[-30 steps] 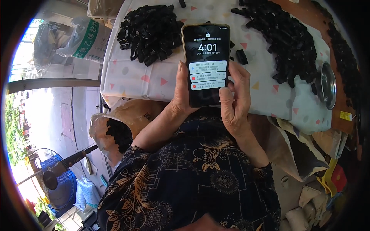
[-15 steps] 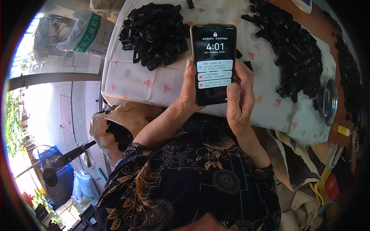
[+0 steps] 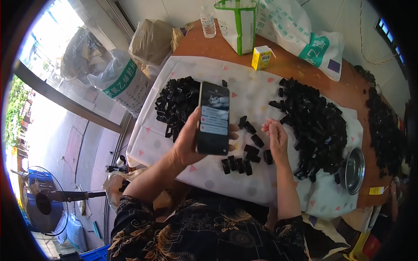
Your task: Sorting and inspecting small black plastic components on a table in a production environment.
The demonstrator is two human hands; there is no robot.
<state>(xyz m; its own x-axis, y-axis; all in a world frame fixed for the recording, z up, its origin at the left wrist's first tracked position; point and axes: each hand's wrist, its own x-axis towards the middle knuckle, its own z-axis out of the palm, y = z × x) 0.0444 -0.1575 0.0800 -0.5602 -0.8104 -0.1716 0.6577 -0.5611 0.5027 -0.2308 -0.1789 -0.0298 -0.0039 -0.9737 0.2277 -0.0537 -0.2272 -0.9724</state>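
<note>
Left hand (image 3: 188, 145) wrapped around a phone (image 3: 213, 118), fingers gripping its edges, screen lit and held up over the patterned cloth (image 3: 248, 87) beside the left heap of black parts (image 3: 176, 104). Right hand (image 3: 277, 140) off the phone, fingers loosely curled and empty, just beside a few loose black pieces (image 3: 244, 163), near the big pile (image 3: 315, 124).

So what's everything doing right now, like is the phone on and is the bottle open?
Phone: screen lit, held up off the table in the left hand.
Right hand: empty, fingers curled, resting on the cloth.
Water bottle: upright, cap on.
Yellow carton: upright, a straw taped on.
Metal bowl: right way up; contents unclear.
Small black parts: loose, some lined up in a row.
Fan: cannot tell if spinning.
</note>
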